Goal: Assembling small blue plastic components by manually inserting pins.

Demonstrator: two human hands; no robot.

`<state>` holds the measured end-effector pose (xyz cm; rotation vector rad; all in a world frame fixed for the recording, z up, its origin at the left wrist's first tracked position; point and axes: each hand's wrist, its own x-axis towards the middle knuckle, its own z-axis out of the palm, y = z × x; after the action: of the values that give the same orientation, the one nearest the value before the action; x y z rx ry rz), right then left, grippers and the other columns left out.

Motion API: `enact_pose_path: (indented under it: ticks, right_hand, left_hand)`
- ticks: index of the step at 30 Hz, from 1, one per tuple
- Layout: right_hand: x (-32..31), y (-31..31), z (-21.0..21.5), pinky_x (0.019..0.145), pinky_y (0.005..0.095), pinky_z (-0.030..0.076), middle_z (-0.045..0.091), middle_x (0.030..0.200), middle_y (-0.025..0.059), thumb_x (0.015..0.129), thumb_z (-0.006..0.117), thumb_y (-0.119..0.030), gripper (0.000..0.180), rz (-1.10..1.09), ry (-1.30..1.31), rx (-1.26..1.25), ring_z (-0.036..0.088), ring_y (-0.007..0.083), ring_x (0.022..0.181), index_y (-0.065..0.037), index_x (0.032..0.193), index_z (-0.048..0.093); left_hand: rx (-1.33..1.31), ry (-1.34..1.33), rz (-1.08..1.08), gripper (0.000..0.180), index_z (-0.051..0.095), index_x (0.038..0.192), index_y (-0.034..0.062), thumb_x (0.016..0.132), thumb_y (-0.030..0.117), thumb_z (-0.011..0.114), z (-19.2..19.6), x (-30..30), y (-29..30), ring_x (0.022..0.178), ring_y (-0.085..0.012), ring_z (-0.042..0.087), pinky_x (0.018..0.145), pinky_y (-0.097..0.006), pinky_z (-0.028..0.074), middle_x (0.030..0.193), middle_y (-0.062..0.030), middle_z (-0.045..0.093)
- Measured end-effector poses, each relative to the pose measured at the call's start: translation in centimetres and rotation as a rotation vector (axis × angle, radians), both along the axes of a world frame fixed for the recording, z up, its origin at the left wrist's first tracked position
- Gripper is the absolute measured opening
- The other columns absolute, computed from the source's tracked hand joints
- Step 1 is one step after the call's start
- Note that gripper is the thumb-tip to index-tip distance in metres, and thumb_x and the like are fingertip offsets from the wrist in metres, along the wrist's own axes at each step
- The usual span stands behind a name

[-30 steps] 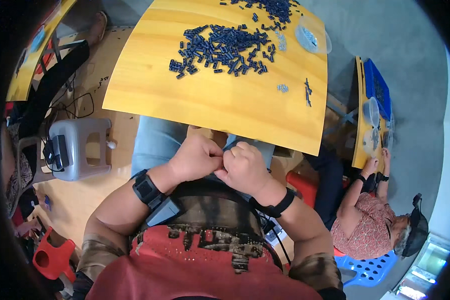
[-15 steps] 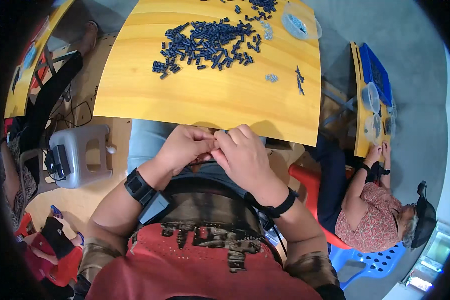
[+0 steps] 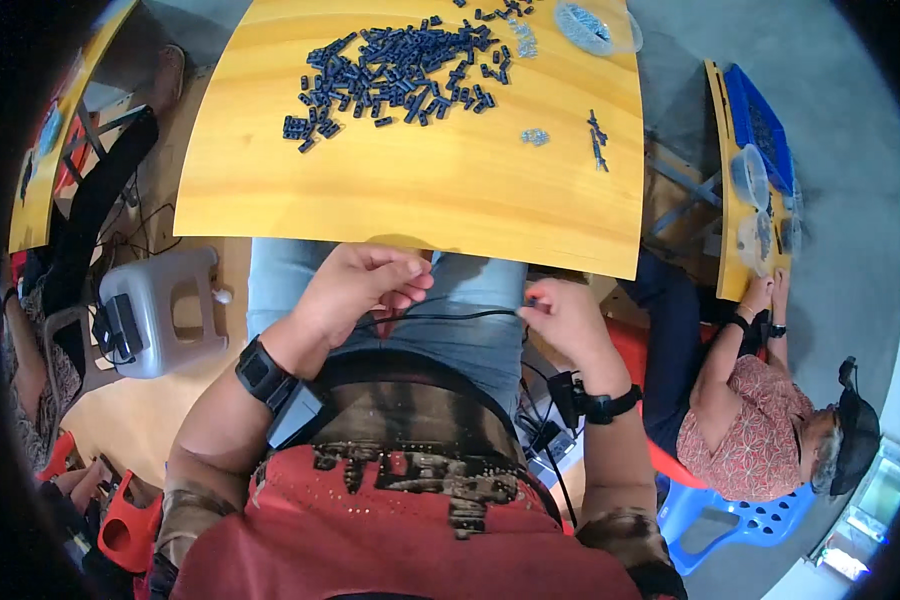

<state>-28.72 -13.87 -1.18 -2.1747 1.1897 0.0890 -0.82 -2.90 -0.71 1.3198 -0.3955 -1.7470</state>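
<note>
Over my lap, just below the near edge of the yellow wooden table (image 3: 410,190), both hands hold a thin black cable (image 3: 450,316). My left hand (image 3: 355,290) pinches its left end with curled fingers. My right hand (image 3: 560,315) grips the other end, and the cable is stretched almost straight between them. A black band sits on each wrist. On the far part of the table lies a pile of small dark blue parts (image 3: 395,75).
A clear lidded tub (image 3: 590,25), a few small silver pieces (image 3: 535,135) and a short dark strip (image 3: 597,140) lie on the table's right side. A grey plastic stool (image 3: 155,310) stands to my left. Another person (image 3: 760,420) sits at a neighbouring table on the right.
My hands were pressed together in front of my belly; now they have moved apart, the right one going rightward, with the black cable pulled taut between them.
</note>
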Motion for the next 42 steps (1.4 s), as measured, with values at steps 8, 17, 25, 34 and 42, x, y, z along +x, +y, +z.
enact_pose_path:
  ticks: [8,17,25,34,42]
  right_hand:
    - [-6.2,-4.2,-10.9,0.072,0.0293,0.049,0.068,0.087,0.009,0.077,0.074,-0.018,0.03,-0.538,-0.193,-0.032,0.063,0.0162,0.08,-0.003,0.101,0.065]
    - [-9.0,-3.5,-17.1,0.074,0.0336,0.051,0.07,0.087,0.011,0.083,0.062,-0.018,0.016,-0.333,0.133,0.14,0.066,0.0249,0.084,-0.007,0.09,0.07]
    - [-2.0,-3.0,0.7,0.066,0.0422,0.049,0.065,0.079,0.0199,0.079,0.061,-0.021,0.021,0.213,0.315,0.019,0.063,0.0357,0.075,-0.003,0.086,0.069]
    - [11.2,-6.0,7.4,0.073,0.0401,0.048,0.063,0.081,0.0143,0.08,0.063,-0.012,0.01,0.219,-0.219,-0.466,0.059,0.0323,0.082,-0.003,0.082,0.066]
    - [16.3,-10.8,3.0,0.073,0.0405,0.048,0.062,0.079,0.0137,0.077,0.063,-0.006,0.007,0.108,-0.319,-0.622,0.058,0.0329,0.082,-0.003,0.083,0.067]
  left_hand:
    - [0.034,0.002,-0.033,0.02,0.067,0.102,-0.0019,0.093,0.014,0.059,0.2,-0.6,-0.7,0.075,-0.0132,0.067,0.068,-0.025,0.055,0.088,-0.0091,0.07]
    - [0.011,-0.001,-0.002,0.02,0.067,0.101,-0.0026,0.094,0.013,0.058,0.0,-0.4,-1.3,0.073,-0.0126,0.066,0.067,-0.024,0.054,0.09,-0.0091,0.07]
    - [-0.091,0.089,0.127,0.021,0.068,0.098,-0.0006,0.093,0.019,0.061,0.4,0.5,-2.1,0.072,-0.0083,0.062,0.061,-0.02,0.05,0.088,-0.0063,0.069]
    - [-0.129,0.214,0.29,0.019,0.066,0.102,-0.0005,0.093,0.015,0.059,0.1,2.3,-2.4,0.077,-0.0153,0.066,0.07,-0.027,0.052,0.091,-0.0084,0.069]
    - [-0.126,0.312,0.232,0.02,0.065,0.104,-0.0004,0.094,0.016,0.059,-0.6,3.5,-1.9,0.082,-0.0148,0.065,0.07,-0.027,0.052,0.093,-0.0082,0.069]
